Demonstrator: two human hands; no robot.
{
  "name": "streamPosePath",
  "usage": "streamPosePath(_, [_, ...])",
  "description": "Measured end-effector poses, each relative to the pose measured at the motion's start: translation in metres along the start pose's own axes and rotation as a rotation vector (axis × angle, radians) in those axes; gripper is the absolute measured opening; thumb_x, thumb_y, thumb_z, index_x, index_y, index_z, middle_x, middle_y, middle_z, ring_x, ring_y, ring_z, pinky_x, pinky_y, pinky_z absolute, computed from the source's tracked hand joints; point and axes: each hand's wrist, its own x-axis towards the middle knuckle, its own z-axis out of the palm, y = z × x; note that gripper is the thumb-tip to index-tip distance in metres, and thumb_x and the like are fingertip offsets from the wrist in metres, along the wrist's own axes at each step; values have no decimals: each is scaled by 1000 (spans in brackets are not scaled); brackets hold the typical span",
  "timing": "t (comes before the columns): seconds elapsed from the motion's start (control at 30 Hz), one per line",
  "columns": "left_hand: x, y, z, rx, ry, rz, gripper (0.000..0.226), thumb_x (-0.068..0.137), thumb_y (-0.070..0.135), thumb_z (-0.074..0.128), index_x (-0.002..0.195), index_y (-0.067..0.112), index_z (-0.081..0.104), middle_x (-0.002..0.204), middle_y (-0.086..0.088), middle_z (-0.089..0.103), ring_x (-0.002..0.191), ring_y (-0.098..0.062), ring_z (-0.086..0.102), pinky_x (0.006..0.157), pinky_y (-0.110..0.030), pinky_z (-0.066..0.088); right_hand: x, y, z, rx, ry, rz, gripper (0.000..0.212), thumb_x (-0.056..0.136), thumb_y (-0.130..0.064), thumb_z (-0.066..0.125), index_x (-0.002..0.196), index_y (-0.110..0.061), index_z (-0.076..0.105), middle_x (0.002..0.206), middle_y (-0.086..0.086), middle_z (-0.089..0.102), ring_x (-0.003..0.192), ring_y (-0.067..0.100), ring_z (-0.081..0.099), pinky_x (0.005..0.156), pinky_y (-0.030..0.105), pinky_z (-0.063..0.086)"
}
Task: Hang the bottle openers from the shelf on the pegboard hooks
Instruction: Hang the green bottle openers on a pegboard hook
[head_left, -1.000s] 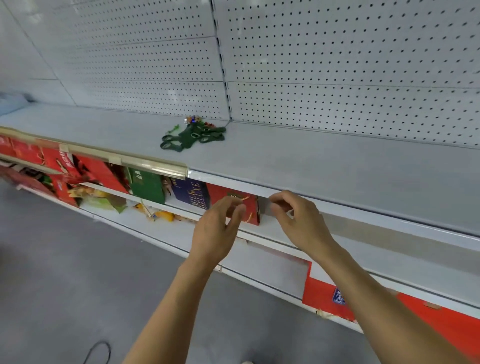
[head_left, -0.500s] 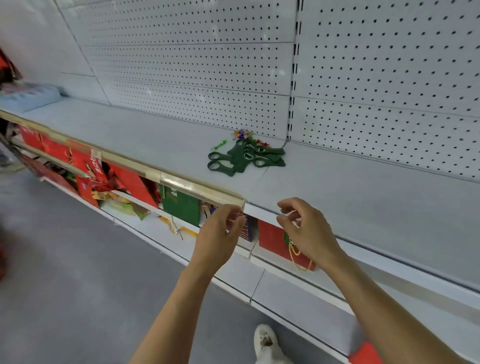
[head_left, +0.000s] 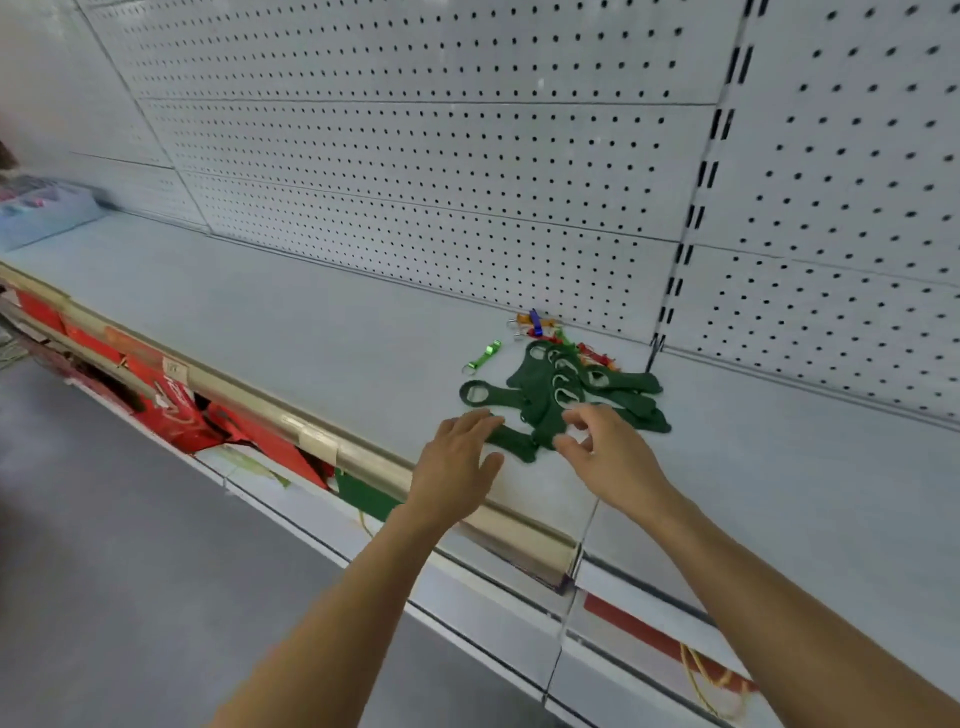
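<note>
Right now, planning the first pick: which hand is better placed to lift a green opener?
Probably the right hand: its loosely curled fingers hover at the near edge of the green bottle openers. The left hand lies flatter, beside the outlying opener.

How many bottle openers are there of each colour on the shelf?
Dark green flat openers: at least 5, piled up, exact count unclear
Light green small opener: 1
Blue small opener: 1
Orange small opener: 1
Red small openers: at least 1, partly hidden
Total: at least 9
</note>
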Motion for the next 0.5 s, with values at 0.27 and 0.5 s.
streamPosePath(0.27, [58, -50, 6, 264, -153, 263, 47, 99, 41, 42, 144, 29, 40, 151, 7, 39, 141, -18, 29, 108, -39, 37, 56, -22, 31, -348, 35, 191, 63, 88, -57, 55, 126, -8, 43, 126, 13, 46, 115, 29, 50, 86, 38, 46])
streamPosePath(0.5, [80, -75, 2, 411, 142, 701, 40, 89, 38, 36, 98, 27, 73, 92, 10, 73, 82, -17, 66, 61, -28, 52, 64, -35, 46, -433, 7, 298, 39, 89, -26, 58, 120, -7, 45, 128, 15, 42, 113, 35, 47, 85, 35, 42])
